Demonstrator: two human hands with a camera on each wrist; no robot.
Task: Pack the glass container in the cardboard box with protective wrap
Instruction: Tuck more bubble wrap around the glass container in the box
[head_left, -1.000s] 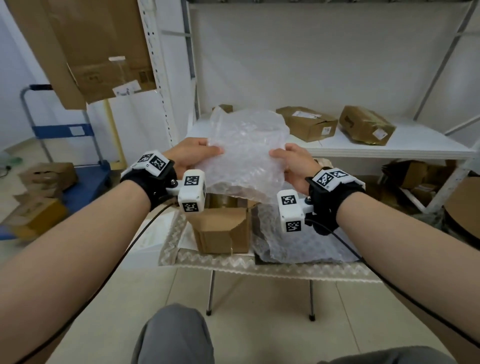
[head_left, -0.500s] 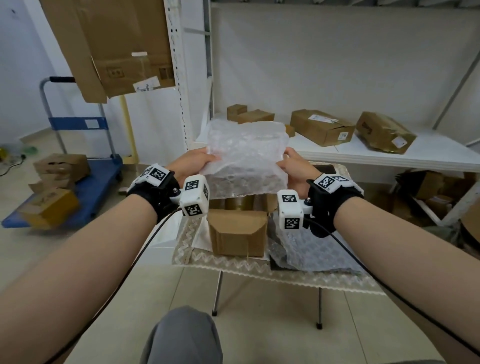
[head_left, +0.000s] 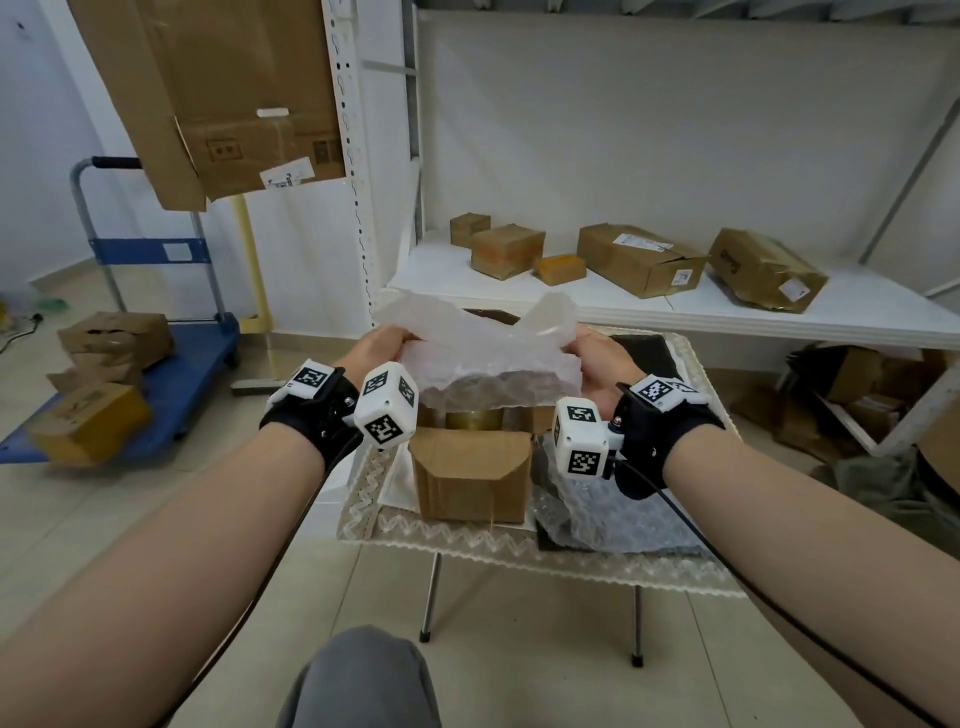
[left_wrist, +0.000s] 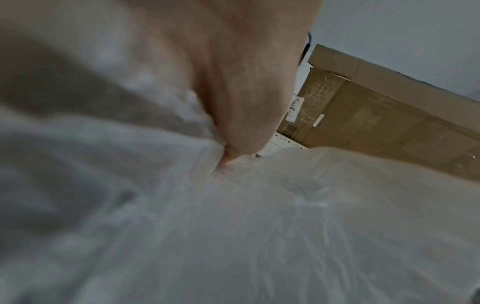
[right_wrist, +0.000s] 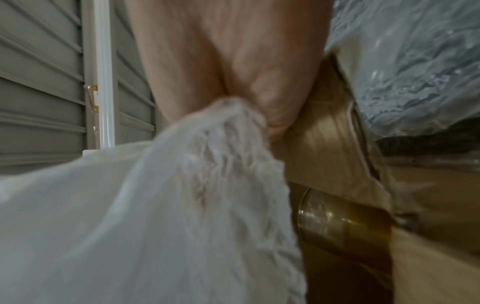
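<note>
A sheet of clear bubble wrap (head_left: 485, 345) is held folded over the open cardboard box (head_left: 470, 475) on the small table (head_left: 519, 551). My left hand (head_left: 376, 345) grips its left edge and my right hand (head_left: 597, 358) grips its right edge. The left wrist view shows fingers pinching the bubble wrap (left_wrist: 233, 216); the right wrist view shows the bubble wrap (right_wrist: 168, 205) bunched in the palm. Inside the box stands the glass container with a gold lid (head_left: 475, 417), seen again as the gold lid (right_wrist: 337, 220), just below the wrap.
A second bubble wrap sheet (head_left: 608, 514) lies on the table right of the box. Behind is a white shelf (head_left: 675, 306) with several cardboard boxes. A blue trolley (head_left: 156, 364) with boxes stands at the left. My knee (head_left: 363, 675) is below the table.
Both hands have lowered the bubble wrap and folded it flatter, from an upright sheet to a bundle just above the box. The head view has tilted up, showing more of the shelf.
</note>
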